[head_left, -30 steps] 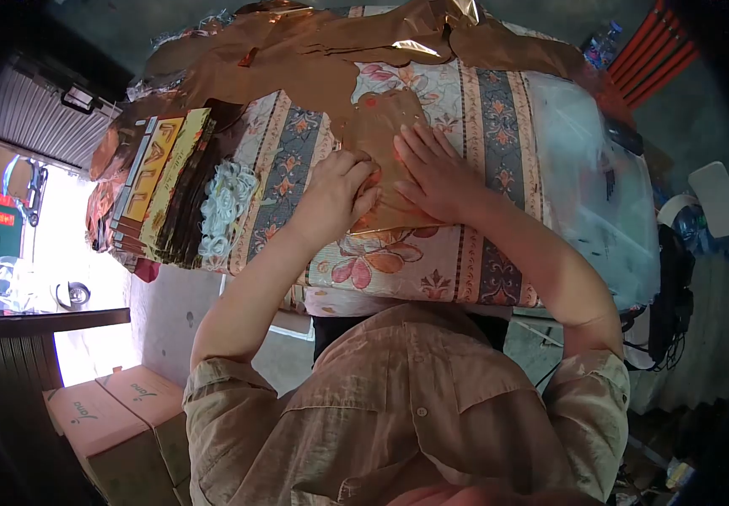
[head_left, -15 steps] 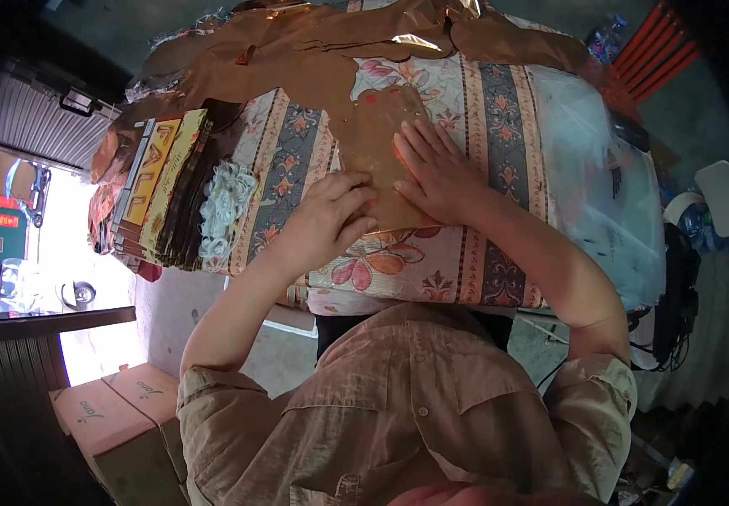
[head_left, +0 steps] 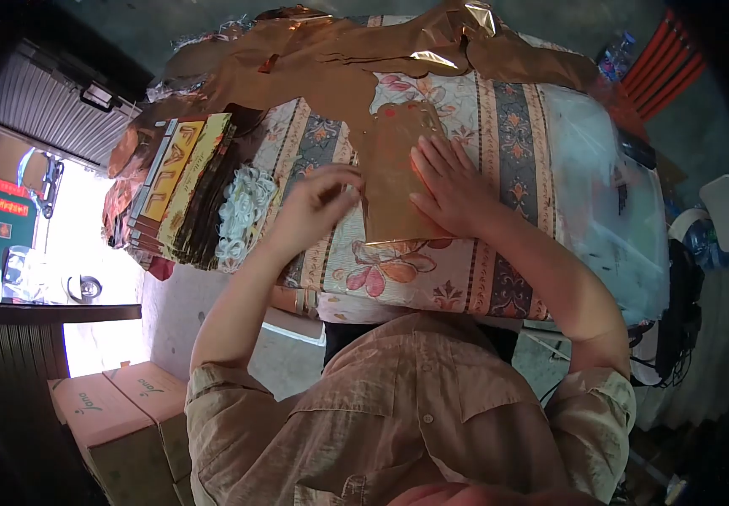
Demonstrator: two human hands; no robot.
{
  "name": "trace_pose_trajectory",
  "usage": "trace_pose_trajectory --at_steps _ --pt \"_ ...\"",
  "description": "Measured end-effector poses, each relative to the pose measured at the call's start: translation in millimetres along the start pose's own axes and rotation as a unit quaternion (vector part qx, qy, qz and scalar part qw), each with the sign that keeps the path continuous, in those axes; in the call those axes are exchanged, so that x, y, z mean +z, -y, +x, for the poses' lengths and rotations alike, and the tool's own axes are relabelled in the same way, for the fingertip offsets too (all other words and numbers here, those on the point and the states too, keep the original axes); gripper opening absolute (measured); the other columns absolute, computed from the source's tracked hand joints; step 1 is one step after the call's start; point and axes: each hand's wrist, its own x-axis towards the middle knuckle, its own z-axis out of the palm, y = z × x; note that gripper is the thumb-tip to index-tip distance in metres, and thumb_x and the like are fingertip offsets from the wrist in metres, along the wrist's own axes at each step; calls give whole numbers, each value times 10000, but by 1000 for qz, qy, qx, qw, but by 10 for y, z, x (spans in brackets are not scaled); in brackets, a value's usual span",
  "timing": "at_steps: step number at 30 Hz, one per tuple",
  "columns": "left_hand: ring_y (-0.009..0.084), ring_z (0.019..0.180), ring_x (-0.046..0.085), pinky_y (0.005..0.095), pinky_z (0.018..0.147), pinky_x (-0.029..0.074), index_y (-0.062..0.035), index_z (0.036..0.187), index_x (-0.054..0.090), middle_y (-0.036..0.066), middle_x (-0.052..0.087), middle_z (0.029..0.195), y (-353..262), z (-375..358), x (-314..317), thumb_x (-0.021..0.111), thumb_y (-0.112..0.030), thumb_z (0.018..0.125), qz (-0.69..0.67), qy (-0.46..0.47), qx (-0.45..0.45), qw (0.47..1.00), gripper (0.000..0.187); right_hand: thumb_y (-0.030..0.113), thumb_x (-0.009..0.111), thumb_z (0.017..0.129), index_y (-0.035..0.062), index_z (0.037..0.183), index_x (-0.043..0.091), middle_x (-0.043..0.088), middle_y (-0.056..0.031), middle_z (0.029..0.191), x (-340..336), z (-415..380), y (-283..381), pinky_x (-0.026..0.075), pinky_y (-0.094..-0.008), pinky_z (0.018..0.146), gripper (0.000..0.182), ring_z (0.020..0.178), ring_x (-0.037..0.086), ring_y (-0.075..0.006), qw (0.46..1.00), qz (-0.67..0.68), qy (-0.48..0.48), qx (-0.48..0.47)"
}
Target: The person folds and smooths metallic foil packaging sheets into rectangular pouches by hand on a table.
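Observation:
A flat gold-brown foil piece lies on the flowered cloth in front of me, a shiny strip along its near edge. My right hand rests flat on its right side, fingers stretched out. At the left edge of the foil is my left hand, its fingers curled and thumb brought close to the fingertips. Whether a bit of the foil edge or something thin is pinched there is too small to make out. Larger gold-brown foil sheets spread across the far side, meeting the foil piece's far-left side.
Left of my hands stand a row of printed yellow and brown packets and a heap of white loops. Clear plastic bags cover the right side. Cartons sit on the floor at lower left; a red slatted chair is far right.
My left hand has drawn back leftward off the foil to its edge, with fingers curling in. The right hand stays flat on the foil. The whole view has shifted slightly.

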Motion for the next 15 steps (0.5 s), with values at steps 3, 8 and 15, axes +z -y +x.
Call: trace_pose_trajectory --at_steps 3,8,15 --pt "255 1036 612 336 894 476 8 1025 649 135 650 1096 -15 95 -34 644 -77 875 78 -34 10 996 172 427 424 964 -13 1453 281 254 -216 1524 0 5 -8 101 -471 1184 674 1445 182 -333 1000 1 0 -4" --pt "326 1000 599 386 881 477 3 1008 638 154 634 1058 46 318 167 673 -123 840 232 -17 98 968 212 426 410 970 -12 1457 275 248 -218 1527 32 9 -23 100 -475 1185 668 1448 174 -336 1000 8 1 -6" --pt "328 893 607 383 797 496 -4 1001 612 144 603 1042 202 369 123 697 -154 823 229 -37 157 960 248 429 432 964 -19 1448 287 247 -221 1526 25 -5 -23 117 -477 1183 675 1443 188 -340 1000 6 -14 -13"
